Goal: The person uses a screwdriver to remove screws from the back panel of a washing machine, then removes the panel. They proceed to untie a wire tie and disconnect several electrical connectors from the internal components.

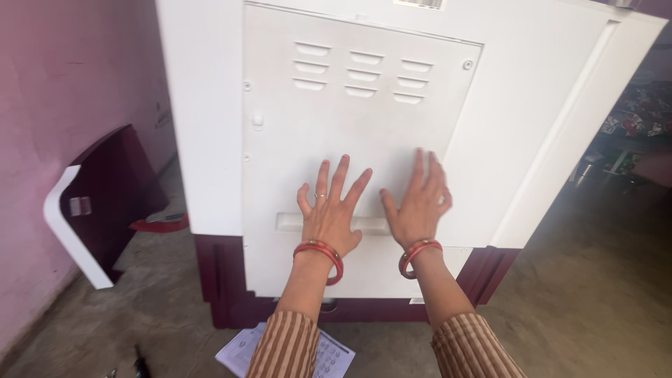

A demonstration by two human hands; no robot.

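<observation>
Pressing two hands, left (330,210) and right (418,204), fingers spread flat, on one white panel (350,133); nine vent slots (362,75).

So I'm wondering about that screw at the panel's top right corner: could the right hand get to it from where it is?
Probably yes. The right hand lies flat on the white back panel, and the screw sits higher up on the same bare face with nothing between them.
</observation>
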